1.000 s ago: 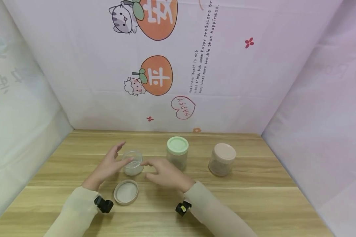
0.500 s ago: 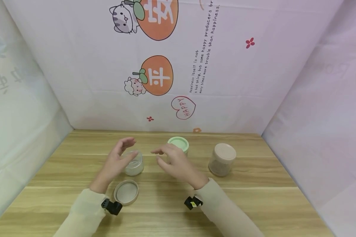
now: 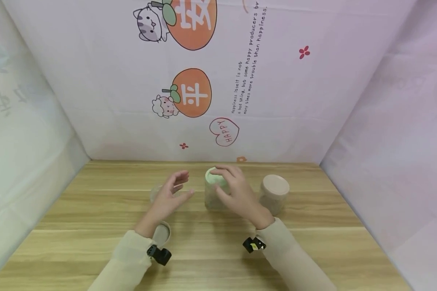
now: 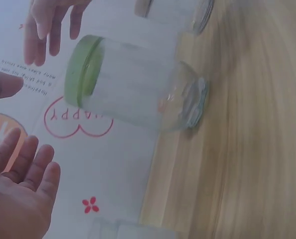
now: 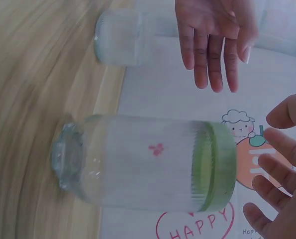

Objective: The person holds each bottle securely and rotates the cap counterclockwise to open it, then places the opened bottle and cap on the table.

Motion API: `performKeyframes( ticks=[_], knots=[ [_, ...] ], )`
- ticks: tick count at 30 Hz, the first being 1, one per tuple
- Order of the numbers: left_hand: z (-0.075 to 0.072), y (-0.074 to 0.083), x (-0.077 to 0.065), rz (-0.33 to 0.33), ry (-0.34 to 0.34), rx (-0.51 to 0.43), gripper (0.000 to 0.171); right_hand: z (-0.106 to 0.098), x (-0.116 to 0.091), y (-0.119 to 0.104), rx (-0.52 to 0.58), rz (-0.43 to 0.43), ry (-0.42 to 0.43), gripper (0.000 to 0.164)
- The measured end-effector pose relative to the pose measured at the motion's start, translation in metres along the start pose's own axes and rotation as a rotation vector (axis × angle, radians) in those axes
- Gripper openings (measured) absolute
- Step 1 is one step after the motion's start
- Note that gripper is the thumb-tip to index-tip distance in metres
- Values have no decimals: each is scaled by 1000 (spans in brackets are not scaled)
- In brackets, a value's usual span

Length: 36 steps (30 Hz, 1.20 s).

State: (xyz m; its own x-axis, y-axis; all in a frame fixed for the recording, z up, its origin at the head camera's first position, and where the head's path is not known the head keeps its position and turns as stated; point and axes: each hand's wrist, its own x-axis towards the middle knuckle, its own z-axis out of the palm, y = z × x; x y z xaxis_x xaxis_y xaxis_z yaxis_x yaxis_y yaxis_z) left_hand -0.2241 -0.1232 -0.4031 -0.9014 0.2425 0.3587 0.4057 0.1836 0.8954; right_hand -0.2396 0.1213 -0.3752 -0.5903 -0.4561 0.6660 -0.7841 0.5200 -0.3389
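Note:
A clear glass jar with a green lid (image 3: 212, 195) stands upright between both hands. My right hand (image 3: 240, 196) hovers over the lid's right side with fingers apart and loosely bent; the right wrist view shows a gap between them and the green lid (image 5: 223, 167). Left of this jar my left hand (image 3: 168, 199) is raised, its palm toward the jar and its fingers holding nothing. In the left wrist view the left fingers (image 4: 36, 167) stay clear of the jar (image 4: 130, 82). Behind my left hand, an uncovered clear jar (image 3: 154, 193) is mostly hidden.
A loose round lid (image 3: 162, 233) lies on the wooden table (image 3: 204, 258), partly covered by my left forearm. On the right stands another jar with a beige-pink lid (image 3: 275, 186). A printed white cloth (image 3: 276, 101) hangs behind the table.
Both hands have moved right, away from the uncovered jar and toward the green-lidded jar. My left hand now covers most of the uncovered jar. The jars and the loose lid have stayed in place.

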Motion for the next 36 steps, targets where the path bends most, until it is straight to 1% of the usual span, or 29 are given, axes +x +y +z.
performKeyframes(
  ticks=[3, 6, 9, 11, 16, 20, 23, 26, 28, 33, 36],
  knots=[
    [10, -3, 4, -38, -45, 2, 66, -1, -4, 8, -29, 57, -20, 42],
    [22, -6, 9, -74, -91, 30, 76, -2, -8, 14, -36, 112, -44, 50],
    [33, -11, 12, -102, -121, 59, 86, 0, -11, 18, -32, 145, -73, 55],
    [41, -14, 14, -110, -127, 63, 90, 1, -12, 19, -31, 162, -93, 58],
    [57, -20, 22, -108, -93, 68, 92, 5, -14, 21, -31, 206, -127, 66],
    [68, -25, 27, -142, -49, 102, 97, 7, -13, 23, -17, 246, -135, 71],
    [74, -27, 30, -168, -5, 101, 98, 8, -13, 25, -9, 285, -146, 75],
    [77, -30, 33, -175, 35, 91, 93, 9, -13, 28, -4, 321, -157, 77],
    [77, -31, 35, -173, 50, 89, 90, 9, -13, 29, 9, 339, -162, 78],
    [76, -34, 38, -161, 60, 71, 85, 11, -15, 31, 38, 364, -170, 79],
    [75, -35, 37, -165, 50, 52, 83, 11, -15, 31, 50, 372, -170, 80]
  ],
)
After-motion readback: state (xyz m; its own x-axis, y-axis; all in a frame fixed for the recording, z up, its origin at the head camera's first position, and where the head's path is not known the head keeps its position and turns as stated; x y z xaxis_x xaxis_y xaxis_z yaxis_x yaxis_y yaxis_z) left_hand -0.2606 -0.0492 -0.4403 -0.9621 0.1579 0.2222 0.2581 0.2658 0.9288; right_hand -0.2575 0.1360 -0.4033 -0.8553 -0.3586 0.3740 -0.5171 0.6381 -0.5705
